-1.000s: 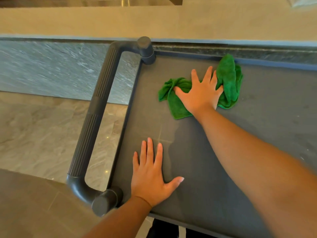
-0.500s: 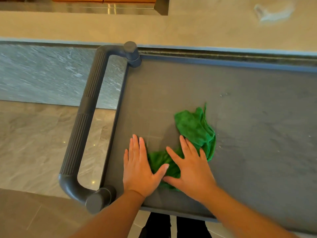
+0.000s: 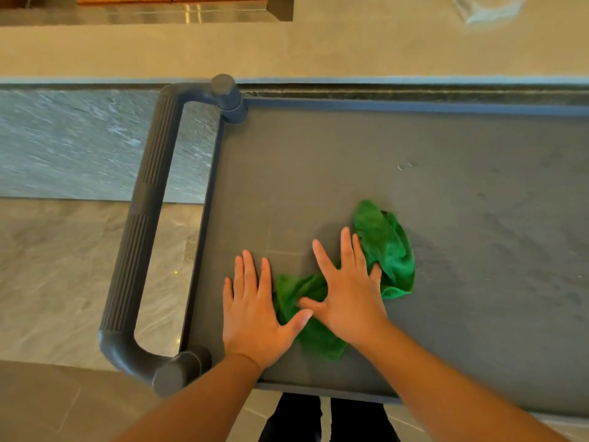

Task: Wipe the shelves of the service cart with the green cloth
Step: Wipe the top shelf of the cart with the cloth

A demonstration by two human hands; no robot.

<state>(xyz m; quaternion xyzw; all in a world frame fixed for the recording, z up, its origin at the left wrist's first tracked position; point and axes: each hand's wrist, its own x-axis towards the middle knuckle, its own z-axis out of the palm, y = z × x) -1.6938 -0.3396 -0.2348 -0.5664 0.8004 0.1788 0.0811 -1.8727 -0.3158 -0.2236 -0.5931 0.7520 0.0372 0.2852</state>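
While the right hand (image 3: 347, 301) presses flat on the green cloth (image 3: 387, 247), the left hand (image 3: 251, 317) lies flat on the top shelf (image 3: 350, 161) of the cart, between the cloth and the handle (image 3: 143, 224). Right fingers (image 3: 345, 247): straight and spread, gripping nothing, bearing down with the palm on the middle of the cloth. Left fingers (image 3: 247, 269): straight, close together, holding nothing; the thumb reaches onto the edge of the cloth. Cloth: bunched, lying on the shelf on the side of the left hand away from the handle. Handle: ribbed grey bar joined to both corner posts at the shelf end. Grey tiled floor (image 3: 169, 282) shows through the gap beside the handle.
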